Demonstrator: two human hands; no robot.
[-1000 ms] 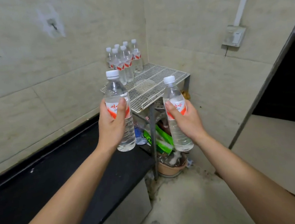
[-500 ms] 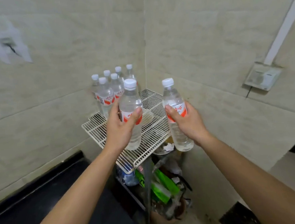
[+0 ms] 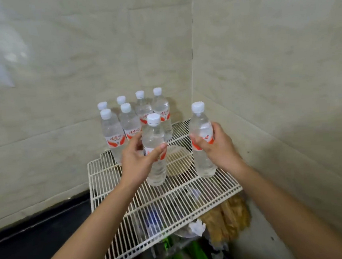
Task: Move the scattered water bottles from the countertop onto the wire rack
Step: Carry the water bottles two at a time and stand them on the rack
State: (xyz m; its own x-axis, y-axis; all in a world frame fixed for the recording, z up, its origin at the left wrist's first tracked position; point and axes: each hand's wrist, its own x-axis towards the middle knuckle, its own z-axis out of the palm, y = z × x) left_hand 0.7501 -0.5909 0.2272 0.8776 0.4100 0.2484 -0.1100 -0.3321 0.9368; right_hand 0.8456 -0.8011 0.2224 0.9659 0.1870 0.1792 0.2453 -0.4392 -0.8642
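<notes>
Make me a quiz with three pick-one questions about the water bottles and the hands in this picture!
1. Where do the bottles nobody is holding stand?
A. at the rack's back corner by the walls
B. on the floor
C. on the black counter

2. How many bottles stand in that group?
A. two
B. six
C. ten

3. What is the left hand doing?
A. hanging empty
B. gripping an upright bottle
C. twisting off a cap

Answers:
1 A: the standing bottles cluster at the far end of the wire rack, next to the tiled walls.
2 B: six white caps show there.
3 B: the left hand wraps around the left bottle, cap on top; the right hand holds the right bottle likewise.
</notes>
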